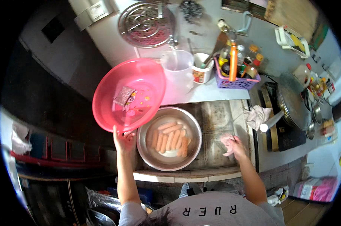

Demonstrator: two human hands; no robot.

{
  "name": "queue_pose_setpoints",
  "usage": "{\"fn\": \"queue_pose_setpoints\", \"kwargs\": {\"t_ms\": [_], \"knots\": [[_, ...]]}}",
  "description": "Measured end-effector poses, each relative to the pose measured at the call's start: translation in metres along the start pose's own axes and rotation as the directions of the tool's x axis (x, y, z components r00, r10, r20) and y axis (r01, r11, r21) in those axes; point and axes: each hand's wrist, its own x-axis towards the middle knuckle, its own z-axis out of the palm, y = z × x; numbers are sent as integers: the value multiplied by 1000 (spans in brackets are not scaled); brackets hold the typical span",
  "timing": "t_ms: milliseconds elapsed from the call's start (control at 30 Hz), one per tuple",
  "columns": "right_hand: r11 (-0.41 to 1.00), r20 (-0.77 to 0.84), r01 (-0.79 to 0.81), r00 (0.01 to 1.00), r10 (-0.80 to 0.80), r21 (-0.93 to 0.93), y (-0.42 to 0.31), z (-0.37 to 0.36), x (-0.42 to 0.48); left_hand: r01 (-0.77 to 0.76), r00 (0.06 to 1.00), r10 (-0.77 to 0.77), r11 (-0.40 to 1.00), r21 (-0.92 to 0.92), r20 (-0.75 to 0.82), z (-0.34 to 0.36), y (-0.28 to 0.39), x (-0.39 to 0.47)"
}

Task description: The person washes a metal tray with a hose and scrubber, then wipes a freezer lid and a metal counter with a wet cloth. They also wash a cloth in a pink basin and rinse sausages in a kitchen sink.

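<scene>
My left hand [124, 142] is at the near rim of a pink plastic basin [102, 96], its thumb against the rim and its fingers curled beneath. A crumpled foil-like wrapper [125, 96] and small colourful scraps lie in that basin. Below and to the right sits a round metal basin [198, 138], partly overlapped by the pink one. Several sausages [170, 140] are grouped in it, seemingly in water. To its right, my right hand [238, 148] grips a crumpled pale pink cloth [228, 144] above the tiled sink area.
Behind stand a translucent plastic jug [177, 73], a white tub [202, 70] with utensils and a purple basket [236, 84] of bottles. On the right, a lidded pan [294, 99] sits on a cooktop [289, 138], its handle [272, 121] pointing towards me beside a rag [257, 116].
</scene>
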Motion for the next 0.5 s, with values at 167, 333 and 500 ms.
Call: {"fn": "queue_pose_setpoints", "kwargs": {"t_ms": [167, 333, 500], "knots": [[996, 44, 10, 999, -14, 87, 3, 31, 43, 191, 945, -274, 907, 375, 181, 27, -60, -67], [983, 56, 108, 991, -118, 148, 34, 57, 119, -809, 564, 173, 314, 497, 807, 249, -47, -40], [914, -28, 197, 975, -221, -354, 68, 84, 142, -923, 189, 274, -279, 266, 943, 394, -39, -17]]}}
